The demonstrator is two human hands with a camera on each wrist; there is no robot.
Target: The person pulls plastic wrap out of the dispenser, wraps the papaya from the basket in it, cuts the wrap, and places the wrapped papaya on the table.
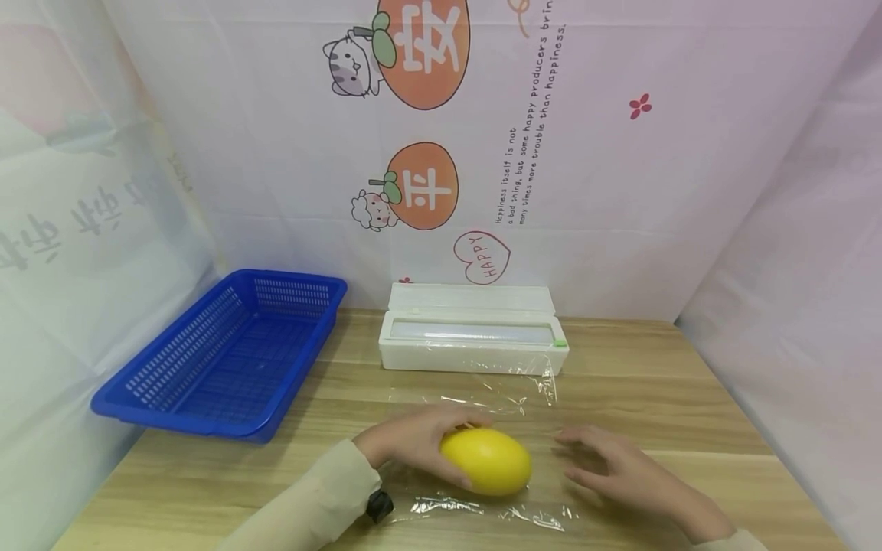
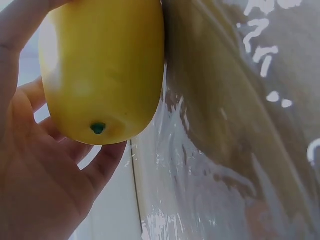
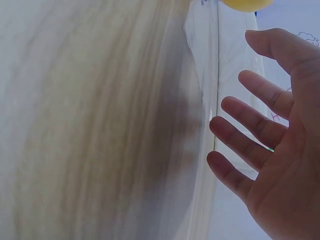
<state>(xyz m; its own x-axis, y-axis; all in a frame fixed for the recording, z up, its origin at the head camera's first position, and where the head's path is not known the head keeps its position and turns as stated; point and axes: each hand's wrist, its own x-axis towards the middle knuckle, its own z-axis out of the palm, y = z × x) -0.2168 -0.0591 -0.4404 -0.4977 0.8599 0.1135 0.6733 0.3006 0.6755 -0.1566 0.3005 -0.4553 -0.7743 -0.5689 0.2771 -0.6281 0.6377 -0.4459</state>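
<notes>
My left hand (image 1: 420, 444) grips a smooth, oval yellow melon (image 1: 488, 461) from its left side, thumb at the front and fingers behind. In the left wrist view, a small green stem nub marks the near end of the melon (image 2: 102, 75). Clear plastic wrap (image 1: 441, 505) spreads on the table beneath the melon, with shiny creases at its front edge. My right hand (image 1: 620, 471) hovers just right of the melon, apart from it. In the right wrist view the fingers (image 3: 250, 120) are spread and hold nothing.
Behind the melon stands a white plastic wrap dispenser box (image 1: 475, 358), lid raised, roll showing, with a green slider at its right end. A blue perforated basket (image 1: 276, 405) sits at the left on the wooden table (image 1: 661, 383). Printed white cloth (image 1: 586, 168) encloses the back and sides.
</notes>
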